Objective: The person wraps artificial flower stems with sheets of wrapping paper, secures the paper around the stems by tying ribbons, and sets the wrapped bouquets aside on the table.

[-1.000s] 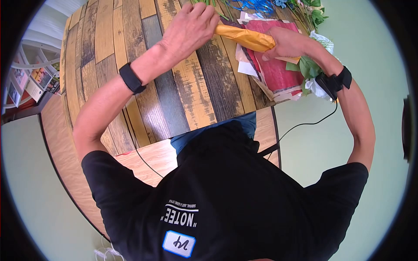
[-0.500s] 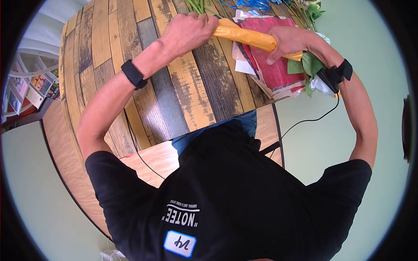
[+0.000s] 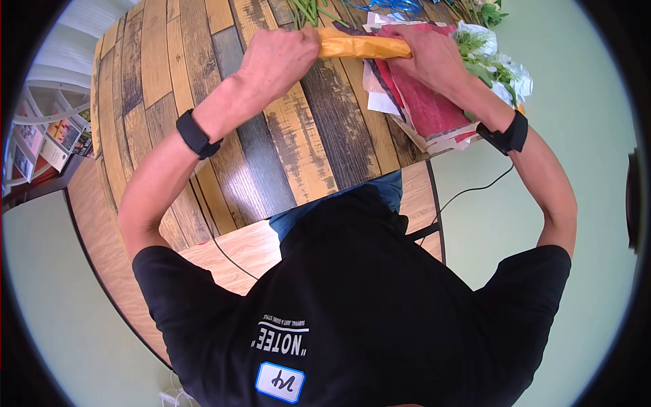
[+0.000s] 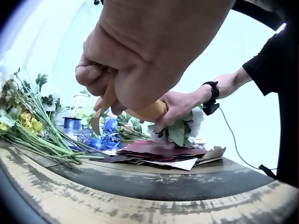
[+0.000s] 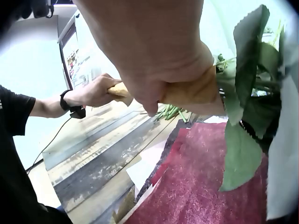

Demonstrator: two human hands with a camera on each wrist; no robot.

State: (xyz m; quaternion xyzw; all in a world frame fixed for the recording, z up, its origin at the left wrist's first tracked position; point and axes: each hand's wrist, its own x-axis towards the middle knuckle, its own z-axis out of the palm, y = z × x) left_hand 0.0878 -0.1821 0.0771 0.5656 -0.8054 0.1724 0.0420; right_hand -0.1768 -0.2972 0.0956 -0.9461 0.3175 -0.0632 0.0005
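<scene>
L grip [image 3: 281, 57] & R grip [image 3: 430, 57], both curled closed round 1 yellow wrap [image 3: 366, 47]; 1 red paper stack [image 3: 430, 108] on surface [image 3: 291, 149].

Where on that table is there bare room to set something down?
The table is bare left of the left arm, and between that arm and the red paper, though a thin cable runs near the arm. It's crowded around the right hand, with paper and white flowers, and along the far edge, with green stems and blue ribbon.
</scene>
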